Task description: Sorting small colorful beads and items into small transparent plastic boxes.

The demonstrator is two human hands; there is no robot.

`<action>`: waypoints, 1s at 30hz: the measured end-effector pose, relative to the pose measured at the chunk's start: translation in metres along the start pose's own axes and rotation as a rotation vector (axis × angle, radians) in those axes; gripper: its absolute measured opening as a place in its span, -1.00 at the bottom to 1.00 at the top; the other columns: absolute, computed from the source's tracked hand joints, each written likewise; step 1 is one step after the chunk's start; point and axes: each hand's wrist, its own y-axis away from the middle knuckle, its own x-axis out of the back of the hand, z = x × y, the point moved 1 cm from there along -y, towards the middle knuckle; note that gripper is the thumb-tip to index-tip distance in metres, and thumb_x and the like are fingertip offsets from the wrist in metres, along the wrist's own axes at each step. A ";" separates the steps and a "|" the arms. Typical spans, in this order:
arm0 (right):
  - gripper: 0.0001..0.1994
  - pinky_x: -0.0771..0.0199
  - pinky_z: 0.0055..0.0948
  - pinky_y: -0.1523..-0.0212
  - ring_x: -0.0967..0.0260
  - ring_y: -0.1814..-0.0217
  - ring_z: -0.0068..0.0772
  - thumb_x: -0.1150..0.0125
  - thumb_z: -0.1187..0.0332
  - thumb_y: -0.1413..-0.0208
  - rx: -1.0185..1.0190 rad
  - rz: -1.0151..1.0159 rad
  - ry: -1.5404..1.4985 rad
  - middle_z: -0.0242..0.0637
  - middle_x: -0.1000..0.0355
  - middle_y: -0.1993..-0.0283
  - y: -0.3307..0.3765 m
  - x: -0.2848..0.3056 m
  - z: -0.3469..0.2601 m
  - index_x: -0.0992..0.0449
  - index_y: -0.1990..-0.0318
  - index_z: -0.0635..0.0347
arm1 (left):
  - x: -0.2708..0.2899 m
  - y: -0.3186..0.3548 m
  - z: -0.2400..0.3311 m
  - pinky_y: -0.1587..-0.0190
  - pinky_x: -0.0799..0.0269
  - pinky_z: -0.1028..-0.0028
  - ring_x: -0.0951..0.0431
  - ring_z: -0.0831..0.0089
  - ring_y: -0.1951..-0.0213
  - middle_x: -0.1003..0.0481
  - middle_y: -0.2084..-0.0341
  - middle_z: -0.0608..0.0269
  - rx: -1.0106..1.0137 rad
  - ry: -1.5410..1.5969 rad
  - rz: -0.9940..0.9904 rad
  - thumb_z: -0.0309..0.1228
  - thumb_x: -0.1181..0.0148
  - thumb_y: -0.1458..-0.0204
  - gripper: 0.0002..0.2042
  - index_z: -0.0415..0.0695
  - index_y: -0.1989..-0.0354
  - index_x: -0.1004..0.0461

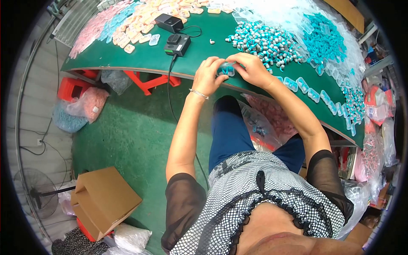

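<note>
Over the front edge of the green table, my left hand (207, 77) and my right hand (250, 70) hold a small clear plastic case (228, 71) between their fingers. Teal pieces show inside it; whether its lid is fully closed is too small to tell. Just beyond my right hand lies a heap of small teal-and-grey pieces (265, 42). Farther right is a pile of teal pieces (325, 40). Several filled clear cases (313, 94) run in a line along the table edge to my right. One small loose piece (212, 41) lies beyond my left hand.
A black charger-like box (177, 44) with a cord hanging over the edge sits left of centre on the green table (197, 36). Orange, blue and pink cases (127, 29) cover the far left. Clear empty cases (272, 12) heap at the back. A cardboard box (106, 199) stands lower left.
</note>
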 end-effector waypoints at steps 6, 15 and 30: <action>-0.80 -0.17 -0.14 -0.07 -0.41 0.13 -0.33 -0.18 0.46 0.01 -0.141 0.071 0.409 -0.38 -0.51 0.25 0.027 0.004 -0.015 -0.56 0.19 0.04 | -0.004 0.004 0.008 0.04 -0.44 0.26 -0.45 0.11 0.03 -0.45 0.08 0.13 0.046 -0.055 0.060 -0.41 -0.45 0.25 -0.50 -0.12 0.04 -0.48; -0.75 -0.06 0.08 -0.13 -0.35 0.05 -0.34 -0.15 0.45 0.01 -0.189 0.040 0.536 -0.43 -0.49 0.23 0.036 -0.013 -0.018 -0.55 0.13 0.02 | -0.010 0.005 0.007 0.07 -0.44 0.27 -0.46 0.12 0.07 -0.45 0.11 0.13 0.054 -0.047 0.103 -0.40 -0.46 0.27 -0.48 -0.13 0.03 -0.46; -0.68 0.00 0.17 -0.17 -0.33 0.00 -0.35 -0.12 0.47 0.04 -0.147 -0.033 0.583 -0.42 -0.45 0.11 0.044 -0.022 -0.028 -0.50 0.06 0.05 | -0.013 0.008 0.008 0.09 -0.47 0.28 -0.49 0.11 0.11 -0.46 0.13 0.09 0.049 -0.065 0.138 -0.39 -0.45 0.24 -0.49 -0.13 0.02 -0.46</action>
